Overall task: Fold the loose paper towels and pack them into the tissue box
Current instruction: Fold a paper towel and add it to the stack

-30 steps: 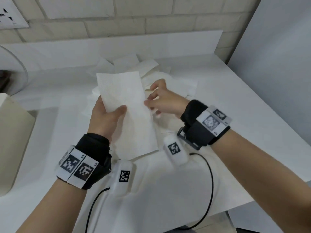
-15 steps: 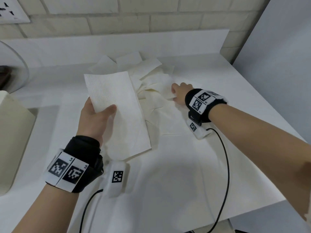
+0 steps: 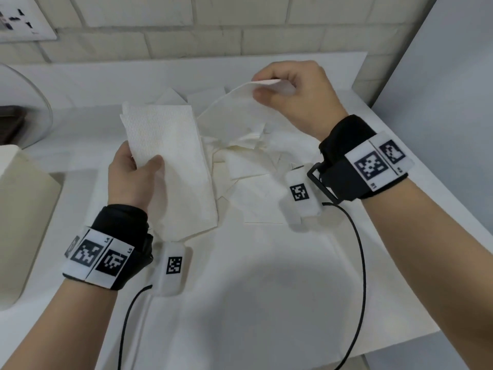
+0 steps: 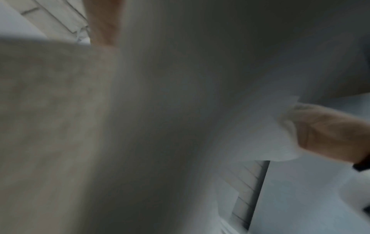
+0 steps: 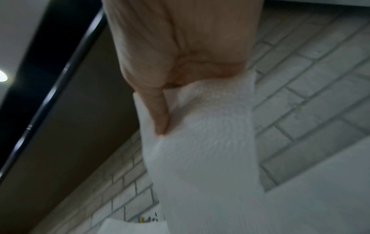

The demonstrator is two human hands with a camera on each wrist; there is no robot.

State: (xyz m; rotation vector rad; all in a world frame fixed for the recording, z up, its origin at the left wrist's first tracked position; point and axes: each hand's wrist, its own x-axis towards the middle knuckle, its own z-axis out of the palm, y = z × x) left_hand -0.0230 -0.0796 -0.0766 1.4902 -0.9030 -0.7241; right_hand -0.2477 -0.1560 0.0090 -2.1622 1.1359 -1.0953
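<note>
My left hand [image 3: 138,169] grips a folded white paper towel [image 3: 170,161] by its left edge, thumb on top, above the table. My right hand [image 3: 290,97] is raised at the back right and pinches the corner of a loose paper towel [image 3: 234,108] lifted off the pile. In the right wrist view the thumb [image 5: 158,114] presses that loose towel [image 5: 204,142] against the curled fingers. More loose towels [image 3: 248,161] lie crumpled in a pile on the table between my hands. The left wrist view is blurred by the folded towel [image 4: 180,110]. A beige box-like object [image 3: 24,209] stands at the far left.
The white table [image 3: 266,303] has bare surface in front of me. A white brick wall [image 3: 240,22] runs behind it, and a grey panel [image 3: 453,76] stands to the right. A clear domed cover [image 3: 32,108] sits at the back left. Black cables [image 3: 357,263] trail from both wrists.
My right hand let go of the folded towel, reached to the pile, and has now lifted a loose towel by its corner. My left hand keeps hold of the folded towel.
</note>
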